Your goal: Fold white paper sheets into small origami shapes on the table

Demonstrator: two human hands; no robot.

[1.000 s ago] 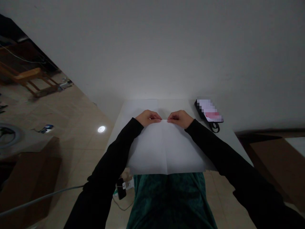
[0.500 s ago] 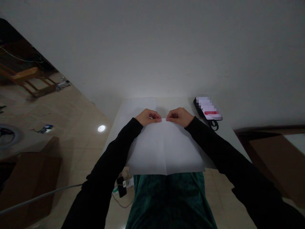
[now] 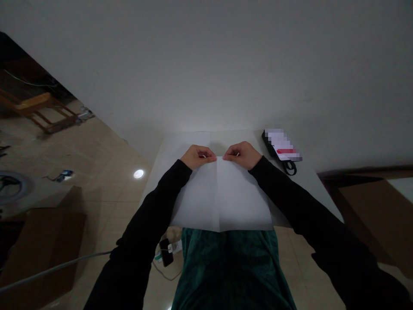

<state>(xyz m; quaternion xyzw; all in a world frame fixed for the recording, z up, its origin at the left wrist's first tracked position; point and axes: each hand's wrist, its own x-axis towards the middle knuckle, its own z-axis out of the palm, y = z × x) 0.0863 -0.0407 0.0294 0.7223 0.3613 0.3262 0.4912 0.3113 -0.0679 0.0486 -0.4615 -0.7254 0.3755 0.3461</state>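
Note:
A white sheet of paper [image 3: 219, 193] with a crease down its middle lies over the front part of a small white table [image 3: 311, 189]. My left hand [image 3: 197, 156] pinches the paper's far edge just left of the crease. Close beside it, on the crease's other side, my right hand [image 3: 242, 155] pinches the same edge between thumb and fingers. The paper's near edge reaches the table's front, above my green-clad lap [image 3: 229, 267]. Another white sheet [image 3: 183, 140] lies flat at the table's back left, partly under my left hand and arm.
A pouch-like black item with a blurred light face and a strap loop [image 3: 280, 146] rests at the table's back right. A wall rises behind the table. Cardboard boxes [image 3: 48, 241] stand on the floor, with a phone [image 3: 166, 253] and cables below the table. A wooden chair [image 3: 38, 105] is far left.
Both hands have shifted slightly away from me and to the left, still pinching the paper's far edge. The near edge of the paper has moved up with them.

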